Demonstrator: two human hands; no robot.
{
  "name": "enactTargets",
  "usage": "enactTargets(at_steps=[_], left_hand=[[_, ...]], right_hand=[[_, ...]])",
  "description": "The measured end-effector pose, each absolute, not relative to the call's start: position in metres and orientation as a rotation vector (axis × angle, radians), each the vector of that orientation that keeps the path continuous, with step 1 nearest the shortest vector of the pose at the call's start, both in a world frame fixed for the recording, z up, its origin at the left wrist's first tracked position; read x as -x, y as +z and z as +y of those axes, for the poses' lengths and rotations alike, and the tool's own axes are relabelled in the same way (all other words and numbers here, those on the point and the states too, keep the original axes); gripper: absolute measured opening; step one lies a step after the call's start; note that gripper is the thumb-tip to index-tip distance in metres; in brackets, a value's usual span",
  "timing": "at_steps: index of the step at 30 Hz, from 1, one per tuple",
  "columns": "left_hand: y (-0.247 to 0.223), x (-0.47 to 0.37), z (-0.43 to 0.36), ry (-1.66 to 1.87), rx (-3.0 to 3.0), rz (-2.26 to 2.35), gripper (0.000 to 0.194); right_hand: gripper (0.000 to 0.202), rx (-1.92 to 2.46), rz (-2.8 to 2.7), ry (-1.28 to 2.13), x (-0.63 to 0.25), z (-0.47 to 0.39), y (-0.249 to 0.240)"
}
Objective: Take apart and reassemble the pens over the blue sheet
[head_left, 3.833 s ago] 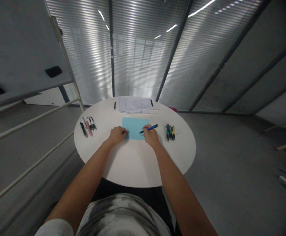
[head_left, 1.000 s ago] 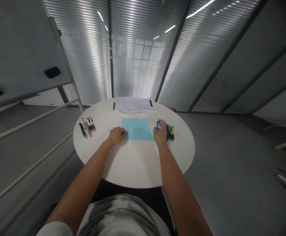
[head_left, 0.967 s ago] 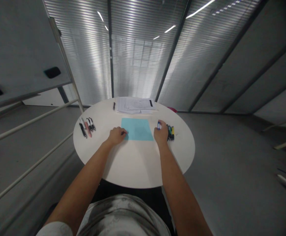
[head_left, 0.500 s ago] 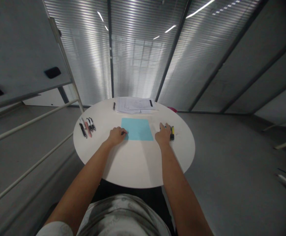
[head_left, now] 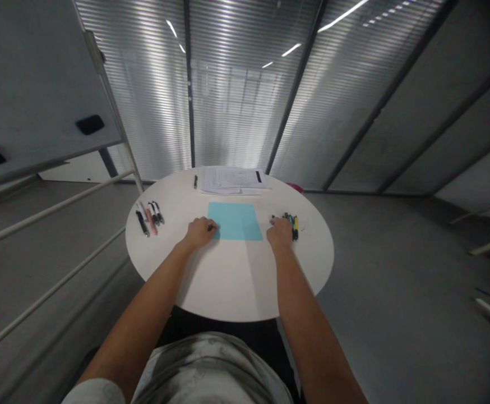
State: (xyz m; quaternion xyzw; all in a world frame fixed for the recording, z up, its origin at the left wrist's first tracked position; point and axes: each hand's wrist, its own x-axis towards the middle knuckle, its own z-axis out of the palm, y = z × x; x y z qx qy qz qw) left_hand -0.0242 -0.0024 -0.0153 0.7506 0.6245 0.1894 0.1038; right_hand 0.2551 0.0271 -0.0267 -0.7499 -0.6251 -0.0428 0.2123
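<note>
A light blue sheet (head_left: 237,222) lies flat near the middle of the round white table (head_left: 232,280). At the sheet's left edge, my left hand (head_left: 200,233) is closed on a small dark object that I cannot make out. My right hand (head_left: 279,231) rests right of the sheet with its fingers curled in, at several pens; whether it grips one is hidden. Beside it lies a yellow and black pen (head_left: 296,227), partly clear of the hand.
Stacked printed papers (head_left: 230,180) lie at the table's far edge, with a dark pen (head_left: 195,182) to their left. Several markers (head_left: 151,216) are grouped at the left side. A white metal frame (head_left: 55,210) stands left of the table.
The fingers of my right hand have drawn in toward the palm, and more of the pens beyond them show. My left hand stays in place.
</note>
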Motion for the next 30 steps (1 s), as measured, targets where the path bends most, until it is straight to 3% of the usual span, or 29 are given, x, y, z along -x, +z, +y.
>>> enactTargets(at_steps=[18,25,30], left_hand=[[-0.016,0.024,-0.003,0.560,-2.193,1.834,0.030],[-0.010,0.021,-0.006,0.561,-2.169,1.837,0.030],[-0.001,0.022,-0.008,0.711,-2.092,2.023,0.028]], right_hand=[[0.031,2.100,-1.429,-0.092,-0.255,0.015,-0.016],[0.030,1.854,-1.788,0.018,-0.223,0.011,-0.007],[0.024,1.912,-1.919,0.146,-0.204,0.005,-0.013]])
